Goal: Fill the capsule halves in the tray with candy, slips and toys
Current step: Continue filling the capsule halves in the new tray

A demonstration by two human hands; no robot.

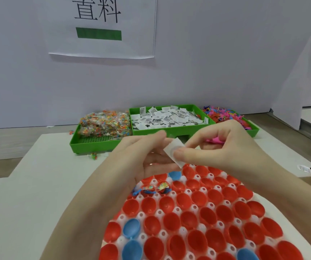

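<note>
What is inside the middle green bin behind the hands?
The middle green bin holds a heap of white printed paper slips, piled to its rim. The heap covers the bin's floor, so anything underneath cannot be seen.

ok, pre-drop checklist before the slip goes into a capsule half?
1. White paper slip held: ok, pinched by right hand over left hand.
2. Single slip only: cannot tell.
3. Pink plastic toy secured: ok, tucked under right fingers.
4. Empty red plastic capsule halves available in white tray: ok, most hold nothing.
5. Far-row halves with candy packets ready for slip: ok, two or three are filled.
6. Green slip bin stocked: ok.
</note>
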